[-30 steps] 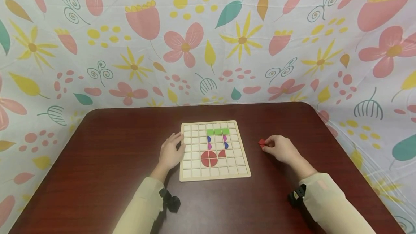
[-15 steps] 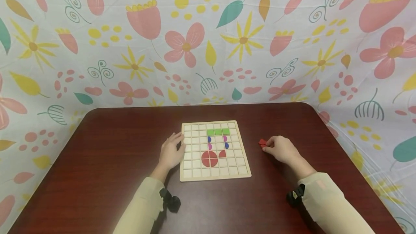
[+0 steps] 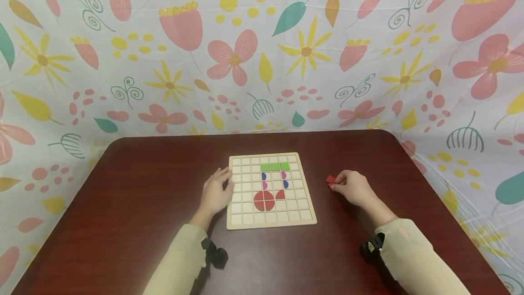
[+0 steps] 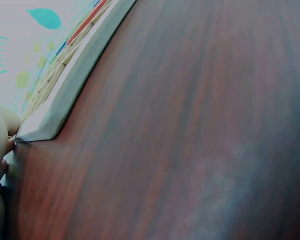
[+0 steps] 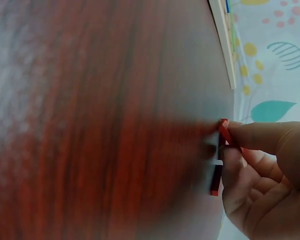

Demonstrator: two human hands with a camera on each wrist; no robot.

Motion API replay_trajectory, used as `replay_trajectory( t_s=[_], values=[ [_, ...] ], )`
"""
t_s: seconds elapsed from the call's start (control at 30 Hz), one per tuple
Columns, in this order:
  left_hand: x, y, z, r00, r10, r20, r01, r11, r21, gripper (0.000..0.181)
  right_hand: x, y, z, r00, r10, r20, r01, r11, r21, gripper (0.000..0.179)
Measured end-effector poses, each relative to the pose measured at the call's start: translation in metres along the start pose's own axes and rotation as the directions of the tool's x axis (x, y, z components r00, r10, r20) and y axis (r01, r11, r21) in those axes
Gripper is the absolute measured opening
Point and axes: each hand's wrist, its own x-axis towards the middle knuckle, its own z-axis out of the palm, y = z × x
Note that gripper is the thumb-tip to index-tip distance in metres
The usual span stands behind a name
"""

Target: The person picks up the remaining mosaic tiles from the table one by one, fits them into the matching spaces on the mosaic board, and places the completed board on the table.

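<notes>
fingers of left hand [image 3: 214, 192] loosely extended against square pale-wood grid board [image 3: 272, 226]; could skew it if pressed sideways. right of board, grip of right hand [image 3: 354, 188] pinched on small flat red piece [image 5: 224, 129]; could slip, being fingertip-held, or knock second small red piece [image 5: 216, 180] just beside. left hand mostly cut off in left wrist view; piece's shape hidden by fingertips, unclear whether lifted off dark-brown wooden table [image 3: 131, 204].

Red pieces [image 3: 330, 179], cream gridded board [image 3: 294, 203], reddish-brown table [image 3: 131, 199], white flower-patterned cloth [image 3: 286, 67]
</notes>
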Motion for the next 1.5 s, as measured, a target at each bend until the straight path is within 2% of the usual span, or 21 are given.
replay_trajectory(
  t_s=[0.23,0.57,0.77,1.0,1.13,1.3,1.5],
  values=[
    [-0.0001,0.0004,0.0002,1.0,-0.003,0.004,0.003,1.0,0.002,0.04,0.0013,0.0024,0.0014,0.999,0.034,0.038,-0.041,0.978,0.206,0.027],
    [-0.0007,-0.0007,0.0006,1.0,-0.018,0.01,0.018,1.0,-0.01,0.04,-0.0021,-0.0003,0.0015,0.996,-0.008,0.086,-0.026,0.921,0.388,0.035],
    [-0.0007,-0.0002,0.0006,0.999,-0.037,0.032,0.037,0.999,-0.009,0.04,-0.0041,-0.0037,0.0004,0.995,0.01,0.094,-0.049,0.904,0.425,0.03],
    [0.0003,0.0011,-0.0002,0.999,-0.035,0.03,0.035,0.999,-0.004,0.04,-0.0036,-0.0035,0.0008,0.998,0.02,0.059,-0.041,0.925,0.377,0.029],
    [0.0004,0.0011,-0.0003,0.999,-0.033,0.027,0.033,0.999,0.0,0.04,-0.0045,-0.0035,0.0012,0.998,0.026,0.056,-0.047,0.916,0.399,0.029],
    [-0.0003,-0.0002,0.0007,0.999,-0.032,0.027,0.032,0.999,0.008,0.04,-0.0058,-0.0039,0.0031,0.996,0.042,0.077,-0.075,0.871,0.485,0.03],
    [-0.0008,-0.0003,0.0013,0.999,-0.031,0.028,0.031,1.0,0.006,0.04,-0.0074,-0.0061,0.0062,0.992,0.042,0.121,-0.109,0.781,0.615,0.035]
  ],
)
